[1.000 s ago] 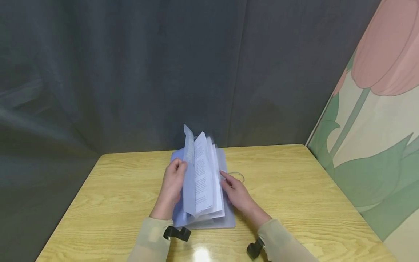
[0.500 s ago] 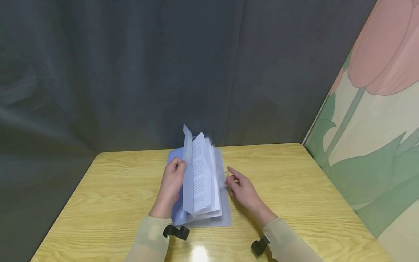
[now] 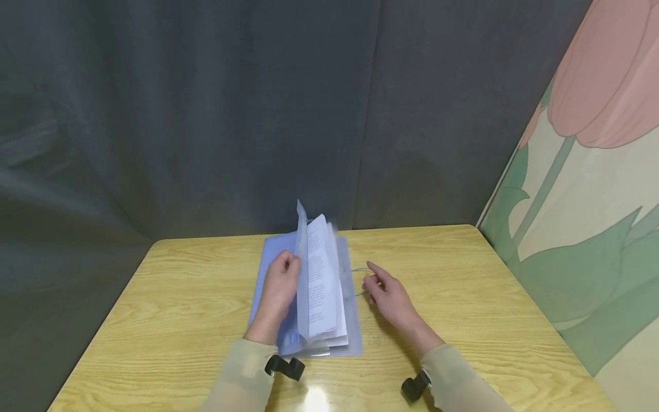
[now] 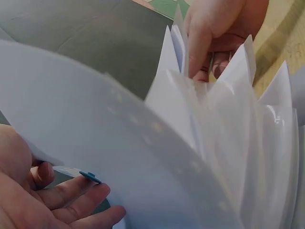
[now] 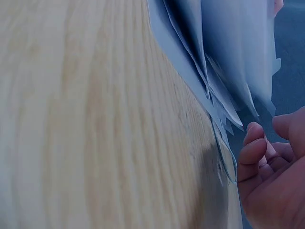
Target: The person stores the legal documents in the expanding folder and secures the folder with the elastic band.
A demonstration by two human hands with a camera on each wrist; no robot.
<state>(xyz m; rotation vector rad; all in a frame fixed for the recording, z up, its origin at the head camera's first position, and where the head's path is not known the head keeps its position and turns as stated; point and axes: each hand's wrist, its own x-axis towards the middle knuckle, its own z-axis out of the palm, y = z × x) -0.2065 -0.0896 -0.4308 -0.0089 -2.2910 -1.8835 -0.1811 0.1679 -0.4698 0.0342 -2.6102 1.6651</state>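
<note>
A bluish translucent display folder [image 3: 355, 337] lies spread on the table, its clear pockets full of printed sheets [image 3: 320, 280] fanned upward. My left hand [image 3: 280, 280] pinches the edge of an upright frosted plastic leaf [image 3: 302, 286] of this folder. In the left wrist view, a small teal piece [image 4: 90, 177] shows by the fingers of that hand. Just right of the folder, my right hand [image 3: 393, 297] hovers with loosely bent fingers. A thin elastic cord [image 5: 224, 148] loops out from the folder's edge toward those fingers, partly hidden behind them in the head view.
The wood-grain table [image 3: 463, 286] extends on both sides of the folder. A dark grey curtain [image 3: 257, 114] hangs right behind the table's back edge. On the right stands a wall [image 3: 582, 257] painted with tulips. Each sleeve carries a black wrist camera [image 3: 285, 367].
My right hand has drawn back to the right from the folder's pages. My left hand has shifted slightly right, and the leaf it holds now stands more upright.
</note>
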